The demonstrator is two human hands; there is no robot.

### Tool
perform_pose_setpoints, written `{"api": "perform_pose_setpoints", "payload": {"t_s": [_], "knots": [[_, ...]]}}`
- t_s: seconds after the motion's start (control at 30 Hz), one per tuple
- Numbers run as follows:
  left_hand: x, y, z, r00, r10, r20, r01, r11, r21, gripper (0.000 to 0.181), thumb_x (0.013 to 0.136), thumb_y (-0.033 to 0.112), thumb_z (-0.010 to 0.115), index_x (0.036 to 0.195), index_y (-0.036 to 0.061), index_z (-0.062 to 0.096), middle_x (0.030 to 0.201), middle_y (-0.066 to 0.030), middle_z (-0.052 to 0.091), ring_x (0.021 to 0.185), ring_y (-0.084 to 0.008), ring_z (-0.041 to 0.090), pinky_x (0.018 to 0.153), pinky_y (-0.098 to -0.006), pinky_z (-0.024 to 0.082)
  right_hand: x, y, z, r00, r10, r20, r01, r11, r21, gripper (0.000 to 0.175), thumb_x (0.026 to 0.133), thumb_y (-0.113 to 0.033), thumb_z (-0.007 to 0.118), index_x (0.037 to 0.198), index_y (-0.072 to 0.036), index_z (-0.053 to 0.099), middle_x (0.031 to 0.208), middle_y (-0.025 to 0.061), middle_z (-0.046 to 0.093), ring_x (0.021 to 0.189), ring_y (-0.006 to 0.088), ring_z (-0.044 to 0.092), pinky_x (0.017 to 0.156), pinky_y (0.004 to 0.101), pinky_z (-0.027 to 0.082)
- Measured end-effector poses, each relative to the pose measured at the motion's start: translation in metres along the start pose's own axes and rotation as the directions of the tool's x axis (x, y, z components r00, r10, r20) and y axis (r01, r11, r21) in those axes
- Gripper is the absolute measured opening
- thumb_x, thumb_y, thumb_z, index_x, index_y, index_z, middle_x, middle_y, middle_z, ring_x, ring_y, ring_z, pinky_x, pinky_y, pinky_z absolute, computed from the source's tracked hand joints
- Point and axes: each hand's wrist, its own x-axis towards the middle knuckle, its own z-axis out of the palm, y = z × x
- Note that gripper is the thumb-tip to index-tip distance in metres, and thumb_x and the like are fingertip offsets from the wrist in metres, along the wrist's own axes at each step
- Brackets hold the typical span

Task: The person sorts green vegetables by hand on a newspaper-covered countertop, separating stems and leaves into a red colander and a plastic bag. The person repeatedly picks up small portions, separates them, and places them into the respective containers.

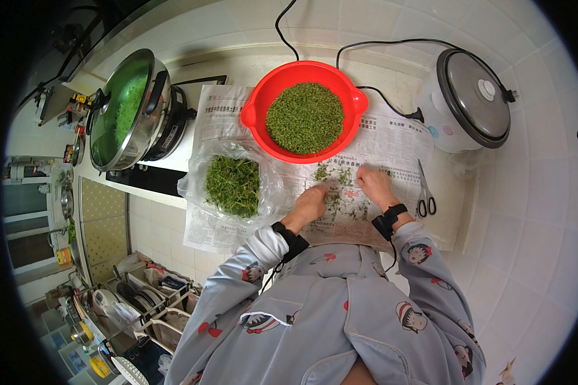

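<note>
My left hand (pixel 311 206) rests low over the newspaper (pixel 221 240), fingers curled at the edge of some scattered green sprigs and crumbs (pixel 334 197). To its right, my right hand (pixel 375 185) is also curled, its fingertips beside a small clump of the same green bits. Whether either hand pinches a sprig is too small to tell. Just beyond them stands a red plastic basin (pixel 250 115) holding many small round green berries (pixel 306 118), like green peppercorns. A clear plastic bag (pixel 269 192) full of thin green stems (pixel 233 185) lies open left of my left hand.
Scissors (pixel 425 192) with black handles lie right of my right hand. A rice cooker (pixel 443 115) stands at the back right, with black cords (pixel 390 43) behind the basin. At left, a glass-lidded pot (pixel 125 110) sits on a portable cooker (pixel 171 130).
</note>
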Motion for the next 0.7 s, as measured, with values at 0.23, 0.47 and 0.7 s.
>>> {"api": "perform_pose_setpoints", "payload": {"t_s": [0.23, 0.47, 0.7], "knots": [[0.000, -0.010, 0.009, 0.998, 0.059, -0.034, -0.061, 0.996, -0.072, 0.026, 0.071, 0.003, 0.056, 0.096, 0.0012, 0.060, 0.091, -0.0167, 0.064, 0.089, -0.0326, 0.061, 0.076, -0.0386, 0.048, 0.006, -0.001, 0.003, 0.994, -0.087, 0.070, 0.100, 0.974, -0.206, 0.013, 0.082, -0.015, 0.058, 0.079, -0.003, 0.053, 0.061, 0.0164, 0.058, 0.059, 0.0343, 0.059, 0.054, 0.0446, 0.045], [0.009, 0.001, 0.006, 0.973, 0.082, -0.215, -0.153, 0.930, -0.335, 0.023, 0.080, 0.008, 0.059, 0.102, 0.0018, 0.060, 0.081, -0.0122, 0.064, 0.071, -0.0224, 0.061, 0.066, -0.0332, 0.048, 0.004, -0.025, -0.027, 0.980, -0.188, 0.065, 0.187, 0.982, 0.030, 0.011, 0.082, -0.015, 0.053, 0.078, -0.004, 0.052, 0.062, 0.0157, 0.058, 0.060, 0.0358, 0.058, 0.055, 0.0456, 0.044], [0.013, 0.014, -0.005, 0.984, 0.170, -0.052, -0.175, 0.868, -0.464, 0.011, 0.082, 0.005, 0.057, 0.091, 0.0002, 0.064, 0.070, -0.0029, 0.061, 0.062, -0.0103, 0.055, 0.056, -0.0260, 0.045, -0.012, -0.064, -0.048, 0.974, -0.170, 0.152, 0.114, 0.941, 0.319, 0.013, 0.082, -0.018, 0.057, 0.084, -0.006, 0.052, 0.067, 0.0169, 0.058, 0.065, 0.0360, 0.058, 0.057, 0.0448, 0.042]]}}
